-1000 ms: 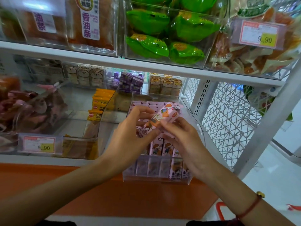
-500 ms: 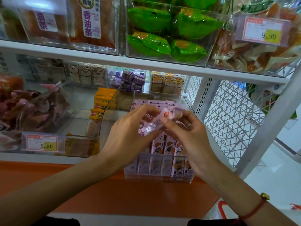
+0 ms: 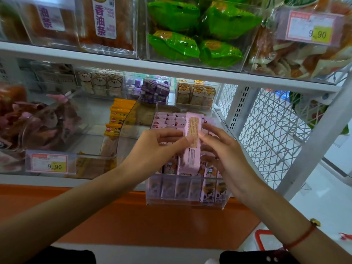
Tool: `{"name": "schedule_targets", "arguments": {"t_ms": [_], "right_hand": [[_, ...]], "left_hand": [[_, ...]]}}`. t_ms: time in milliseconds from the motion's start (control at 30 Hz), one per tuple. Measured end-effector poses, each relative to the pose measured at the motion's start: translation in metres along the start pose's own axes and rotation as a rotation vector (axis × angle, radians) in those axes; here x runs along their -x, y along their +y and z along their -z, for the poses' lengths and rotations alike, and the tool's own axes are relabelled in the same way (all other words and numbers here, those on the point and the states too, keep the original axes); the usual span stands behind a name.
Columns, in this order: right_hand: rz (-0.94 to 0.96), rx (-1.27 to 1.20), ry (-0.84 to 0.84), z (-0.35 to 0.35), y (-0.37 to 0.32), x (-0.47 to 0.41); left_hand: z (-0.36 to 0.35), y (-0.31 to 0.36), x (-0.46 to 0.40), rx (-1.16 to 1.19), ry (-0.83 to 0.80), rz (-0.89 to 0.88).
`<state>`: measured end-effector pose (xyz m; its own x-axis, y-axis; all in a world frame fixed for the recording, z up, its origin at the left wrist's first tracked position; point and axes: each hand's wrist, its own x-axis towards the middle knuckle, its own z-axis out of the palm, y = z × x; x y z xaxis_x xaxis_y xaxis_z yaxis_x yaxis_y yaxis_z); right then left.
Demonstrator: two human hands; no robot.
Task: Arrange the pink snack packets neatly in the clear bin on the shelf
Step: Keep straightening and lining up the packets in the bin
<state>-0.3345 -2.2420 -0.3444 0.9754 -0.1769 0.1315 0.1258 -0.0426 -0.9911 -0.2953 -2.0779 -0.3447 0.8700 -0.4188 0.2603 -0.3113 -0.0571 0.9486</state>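
Observation:
A clear bin (image 3: 185, 203) stands at the front of the lower shelf, filled with rows of pink snack packets (image 3: 172, 120). Above it I hold one pink packet (image 3: 191, 147) upright, its printed back towards me. My left hand (image 3: 152, 149) pinches the packet's left edge between thumb and fingers. My right hand (image 3: 226, 159) holds its right side, fingers curled behind it. More packets with cartoon prints (image 3: 209, 189) stand along the bin's front wall.
Left of the bin are yellow packets (image 3: 119, 120) in another clear bin and a bin with a 9.90 price tag (image 3: 50, 164). Green packets (image 3: 192, 44) fill the shelf above. A white wire mesh panel (image 3: 266, 134) closes the right side.
The packet has turned from a tilted, face-up position to upright with its back label facing me. Both hands stayed on it and shifted slightly.

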Motion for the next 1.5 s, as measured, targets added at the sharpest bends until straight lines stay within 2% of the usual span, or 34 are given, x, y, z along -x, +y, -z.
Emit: {"name": "schedule_targets", "arguments": {"t_ms": [100, 233, 367, 533, 633, 700, 767, 867, 1000, 1100, 1367, 1500], "right_hand": [[0.088, -0.011, -0.074, 0.002, -0.004, 0.002], [0.281, 0.041, -0.085, 0.005, -0.007, 0.008], [0.37, 0.111, -0.118, 0.004, -0.005, 0.01], [0.299, 0.139, -0.064, 0.005, -0.005, 0.011], [0.166, 0.24, 0.008, 0.001, -0.004, 0.011], [0.123, 0.23, 0.018, 0.001, -0.004, 0.01], [0.112, 0.173, 0.021, 0.003, -0.004, 0.009], [0.081, -0.031, -0.016, 0.007, -0.004, 0.006], [0.078, -0.166, -0.034, 0.011, -0.005, 0.004], [0.108, -0.234, -0.017, 0.014, -0.005, 0.003], [0.355, 0.184, -0.027, 0.011, -0.007, 0.013], [0.267, 0.345, -0.046, 0.01, -0.003, 0.011]], "left_hand": [[0.003, 0.001, 0.0, -0.145, -0.004, -0.134], [0.003, -0.001, 0.003, -0.113, -0.019, -0.222], [0.004, -0.002, 0.002, -0.137, 0.004, -0.298], [0.004, -0.005, 0.001, -0.271, 0.051, -0.334], [0.003, -0.003, 0.003, -0.509, 0.123, -0.443], [0.002, -0.003, 0.002, -0.686, 0.132, -0.537], [0.002, -0.002, 0.002, -0.75, 0.125, -0.561], [0.005, 0.0, 0.0, -0.69, 0.142, -0.492], [0.01, 0.005, -0.002, -0.41, 0.067, -0.208], [0.011, 0.003, -0.003, -0.413, 0.001, -0.223], [0.007, -0.002, 0.0, -0.415, -0.086, -0.281], [0.006, -0.001, -0.002, -0.163, 0.0, -0.213]]}}
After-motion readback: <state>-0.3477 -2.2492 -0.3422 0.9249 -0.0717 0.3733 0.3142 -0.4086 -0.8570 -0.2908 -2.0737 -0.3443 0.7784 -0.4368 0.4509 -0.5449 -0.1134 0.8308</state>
